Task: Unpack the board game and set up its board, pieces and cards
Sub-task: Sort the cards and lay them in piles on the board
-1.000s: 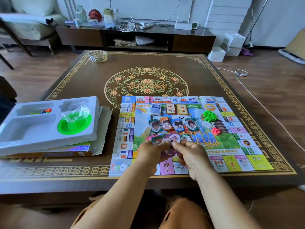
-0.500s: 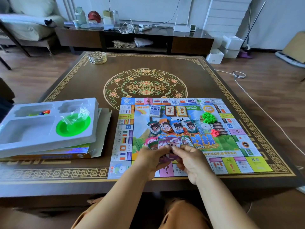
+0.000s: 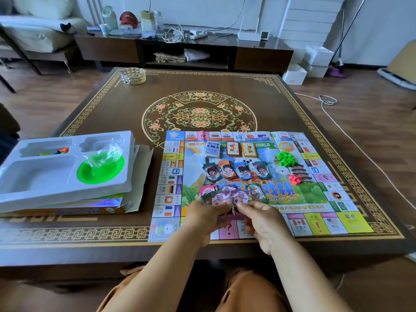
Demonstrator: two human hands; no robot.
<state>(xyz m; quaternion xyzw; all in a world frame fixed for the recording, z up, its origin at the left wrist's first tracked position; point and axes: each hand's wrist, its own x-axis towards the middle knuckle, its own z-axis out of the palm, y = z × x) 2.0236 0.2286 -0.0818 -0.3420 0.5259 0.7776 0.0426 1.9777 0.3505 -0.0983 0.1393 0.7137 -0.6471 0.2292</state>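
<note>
Fingers [image 3: 227, 204] of the left hand [image 3: 206, 218] and of the right hand [image 3: 262, 219] pinch a small fan of purple play-money notes [image 3: 229, 197] marked 500, both hands curled round them just above the near edge of the game board [image 3: 315, 199]; the board lies flat on the bench [image 3: 90, 235], toward its near right part; on the board sit 3 card decks [image 3: 233, 149] in a row, 4 stacks of notes [image 3: 236, 171] below them, a heap of green houses [image 3: 286, 159] and a few red pieces [image 3: 295, 179] to the right; left of the board, apart from it, a white plastic tray [image 3: 45, 176] rests on the game box [image 3: 90, 209], holding a green dish [image 3: 101, 168] with a clear bag [image 3: 108, 154] on it.
</note>
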